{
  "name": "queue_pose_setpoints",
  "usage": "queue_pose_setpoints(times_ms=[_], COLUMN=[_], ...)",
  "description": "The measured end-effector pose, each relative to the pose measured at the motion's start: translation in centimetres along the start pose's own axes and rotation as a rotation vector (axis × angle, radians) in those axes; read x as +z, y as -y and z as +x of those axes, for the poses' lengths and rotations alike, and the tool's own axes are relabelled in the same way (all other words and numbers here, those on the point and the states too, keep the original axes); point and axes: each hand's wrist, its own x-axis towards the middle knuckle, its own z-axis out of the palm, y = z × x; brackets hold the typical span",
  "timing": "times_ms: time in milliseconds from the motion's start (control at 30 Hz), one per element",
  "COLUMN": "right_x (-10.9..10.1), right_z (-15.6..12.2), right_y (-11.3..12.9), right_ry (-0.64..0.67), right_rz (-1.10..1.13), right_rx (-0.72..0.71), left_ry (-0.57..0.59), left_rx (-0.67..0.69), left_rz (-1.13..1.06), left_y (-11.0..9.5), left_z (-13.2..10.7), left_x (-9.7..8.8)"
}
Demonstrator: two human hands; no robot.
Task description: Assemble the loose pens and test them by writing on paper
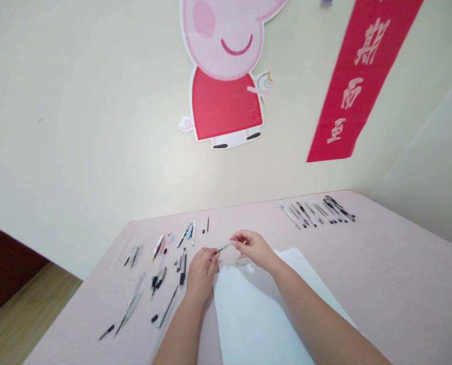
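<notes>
Both my hands meet over the far edge of a stack of white paper. Between them is a slim pen, greyish and see-through with a darker stretch toward the left; whether it is a whole pen or only a part of one, I cannot tell. The fingers of my left hand are closed on its left end. My right hand pinches the right end between thumb and fingertips. Just below the hands, a clear strip with printed marks lies along the paper's top edge.
Pen parts, caps and refills lie scattered across the pink tablecloth on the left. Several pens form a row at the back right. Behind the table rises a wall with a pink pig cutout and a red banner.
</notes>
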Motion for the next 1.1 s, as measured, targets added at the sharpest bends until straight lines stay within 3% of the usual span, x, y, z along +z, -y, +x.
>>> queue_pose_setpoints(times_ms=[267,633,867,1100], right_x=[0.2,-0.2,-0.5,-0.7], right_z=[-0.1,0.1,0.0,-0.1], right_y=[0.0,-1.0,-1.7,-1.5], right_ry=[0.006,0.032,0.090,0.119], right_rz=[-0.035,-0.060,-0.218,-0.191], right_rx=[-0.028,0.073,0.045,0.002], left_ry=[0.015,0.007,-0.008,-0.017], left_rx=[-0.002,0.072,0.100,0.096], left_rz=[0.009,0.046,0.077,0.104], left_y=[0.0,0.2,0.2,0.4], left_z=[0.0,0.0,-0.1,-0.1], left_x=[0.1,0.1,0.0,0.1])
